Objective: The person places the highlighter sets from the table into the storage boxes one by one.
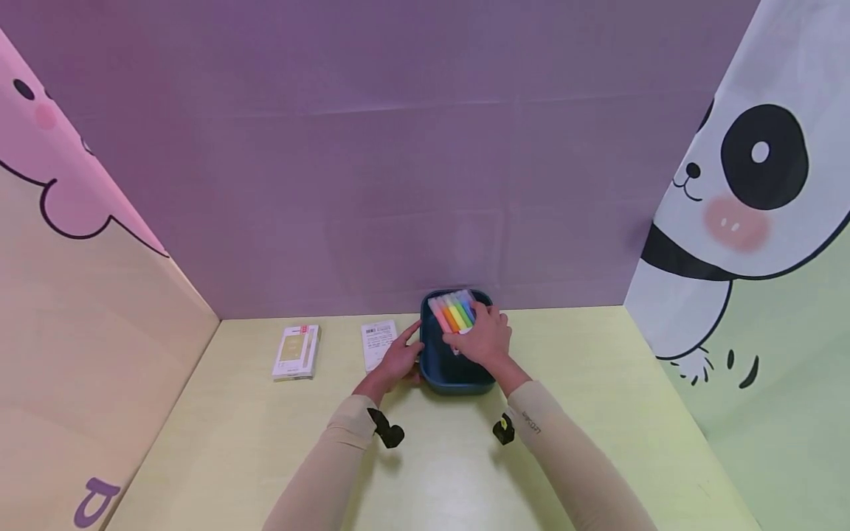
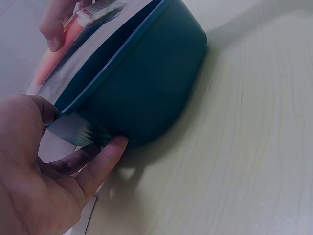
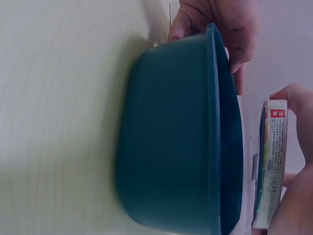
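A deep teal plastic basin point(image 1: 457, 375) with rounded corners stands at the back of the table. At its left side my left hand point(image 1: 401, 359) grips it; in the left wrist view the thumb is at the rim point(image 2: 93, 94) and the other fingers are lower on the outer wall. My right hand point(image 1: 488, 339) holds a clear pack of rainbow-coloured markers point(image 1: 451, 313) by its sides, tilted over the basin opening. The right wrist view shows the printed white end of the marker pack point(image 3: 275, 156) above the rim.
Left of the basin lies a white printed card or flat packet point(image 1: 378, 343), partly behind my left hand. Farther left is a white box with a gold panel point(image 1: 296, 352). A purple wall point(image 1: 398, 184) rises right behind the basin, with printed panels on both sides.
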